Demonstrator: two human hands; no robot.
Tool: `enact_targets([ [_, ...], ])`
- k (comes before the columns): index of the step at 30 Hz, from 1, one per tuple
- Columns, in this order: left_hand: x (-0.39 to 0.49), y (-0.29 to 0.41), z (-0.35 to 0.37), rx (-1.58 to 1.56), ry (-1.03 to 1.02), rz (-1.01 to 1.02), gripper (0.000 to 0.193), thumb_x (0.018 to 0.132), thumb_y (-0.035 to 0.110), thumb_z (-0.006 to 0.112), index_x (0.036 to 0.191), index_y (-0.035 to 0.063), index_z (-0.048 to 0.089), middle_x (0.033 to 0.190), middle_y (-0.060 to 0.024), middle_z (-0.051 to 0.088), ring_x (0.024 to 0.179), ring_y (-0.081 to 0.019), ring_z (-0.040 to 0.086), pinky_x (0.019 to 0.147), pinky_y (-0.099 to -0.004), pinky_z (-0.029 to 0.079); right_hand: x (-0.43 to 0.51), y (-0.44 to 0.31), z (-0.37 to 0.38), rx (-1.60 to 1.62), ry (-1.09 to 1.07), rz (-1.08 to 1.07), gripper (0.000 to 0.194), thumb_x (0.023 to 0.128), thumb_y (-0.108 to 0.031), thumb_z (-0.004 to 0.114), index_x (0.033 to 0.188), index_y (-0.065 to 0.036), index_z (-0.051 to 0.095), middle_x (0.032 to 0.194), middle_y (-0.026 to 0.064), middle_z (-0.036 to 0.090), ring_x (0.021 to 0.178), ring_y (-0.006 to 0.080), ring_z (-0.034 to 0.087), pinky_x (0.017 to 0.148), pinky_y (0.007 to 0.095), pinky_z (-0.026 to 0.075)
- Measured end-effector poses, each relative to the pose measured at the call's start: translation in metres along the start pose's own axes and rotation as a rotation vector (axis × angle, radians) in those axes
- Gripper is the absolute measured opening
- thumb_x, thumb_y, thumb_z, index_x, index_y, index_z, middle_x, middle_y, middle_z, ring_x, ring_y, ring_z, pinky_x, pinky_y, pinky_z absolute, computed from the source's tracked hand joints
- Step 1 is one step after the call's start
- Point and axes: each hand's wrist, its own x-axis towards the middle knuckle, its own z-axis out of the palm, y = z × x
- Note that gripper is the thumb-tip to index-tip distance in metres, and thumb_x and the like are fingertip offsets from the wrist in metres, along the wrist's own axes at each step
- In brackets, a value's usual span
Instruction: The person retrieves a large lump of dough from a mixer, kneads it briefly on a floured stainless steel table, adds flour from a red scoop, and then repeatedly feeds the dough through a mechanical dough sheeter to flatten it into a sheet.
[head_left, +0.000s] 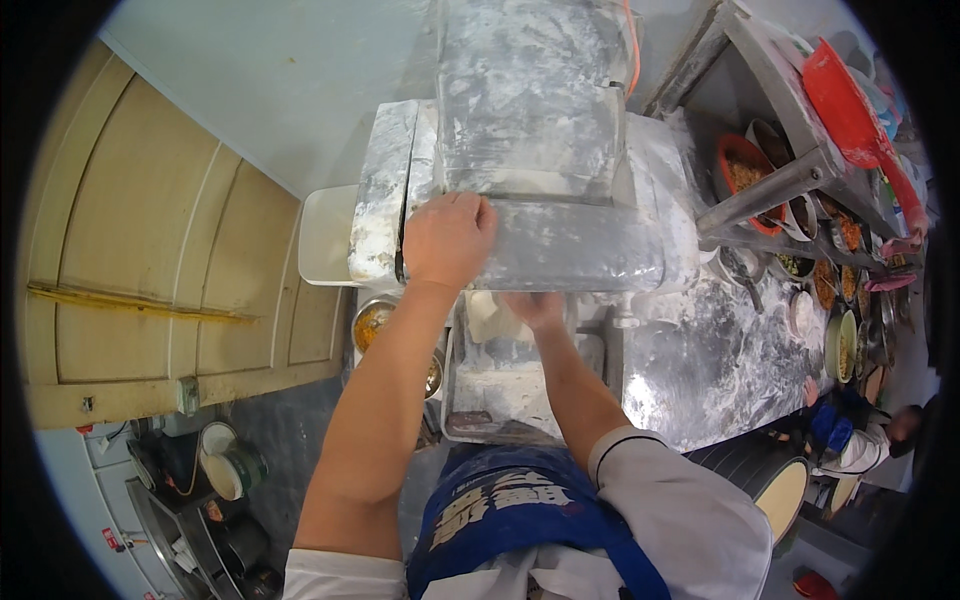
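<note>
A flour-dusted metal dough sheeter (570, 240) stands right in front of me. My left hand (450, 232) rests on its upper left front with the fingers curled; whether it grips anything is not visible. Lower down, my right hand (536, 307) reaches under the machine's front edge, beside a pale sheet of dough (491, 319). Its fingers are partly hidden by the machine, so its hold on the dough cannot be told. Below the dough lies a floury metal tray (502, 382), close to my blue apron.
Right of the machine is a floured metal worktop (712, 360) with bowls of fillings (844, 345) along its far side. A metal shelf frame (772, 191) holds a red scoop (844, 105). Another person (855, 435) is at the far right. A yellowish door (142, 225) stands left.
</note>
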Motion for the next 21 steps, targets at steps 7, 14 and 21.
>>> enact_targets([
  [7,0.0,0.001,-0.001,0.019,0.004,0.013,0.025,0.096,0.026,0.067,0.08,0.0082,0.072,0.083,-0.0117,0.074,0.079,-0.0345,0.072,0.071,-0.049,0.058,0.013,0.008,-0.008,0.052,0.134,-0.052,0.049,0.104,-0.041,0.061,0.141,-0.008,0.065,0.141,0.0083,0.069,0.131,0.0311,0.064,0.109,0.0504,0.053],
  [14,0.0,-0.001,0.0,0.008,0.013,0.034,0.027,0.097,0.027,0.066,0.079,0.0079,0.071,0.082,-0.0122,0.073,0.079,-0.0355,0.071,0.07,-0.0501,0.057,-0.079,0.007,-0.051,-0.106,0.359,-0.081,0.077,0.094,-0.057,0.072,0.149,-0.006,0.056,0.151,0.0137,0.058,0.143,0.0392,0.054,0.112,0.0582,0.052],
  [21,0.0,-0.002,0.001,0.007,0.01,0.027,0.029,0.098,0.028,0.067,0.078,0.0082,0.068,0.08,-0.0115,0.07,0.078,-0.0362,0.069,0.069,-0.0513,0.055,-0.1,0.027,-0.111,-0.055,0.497,-0.161,0.076,0.098,-0.049,0.077,0.157,-0.009,0.049,0.151,0.0149,0.06,0.141,0.0338,0.057,0.117,0.0553,0.049],
])
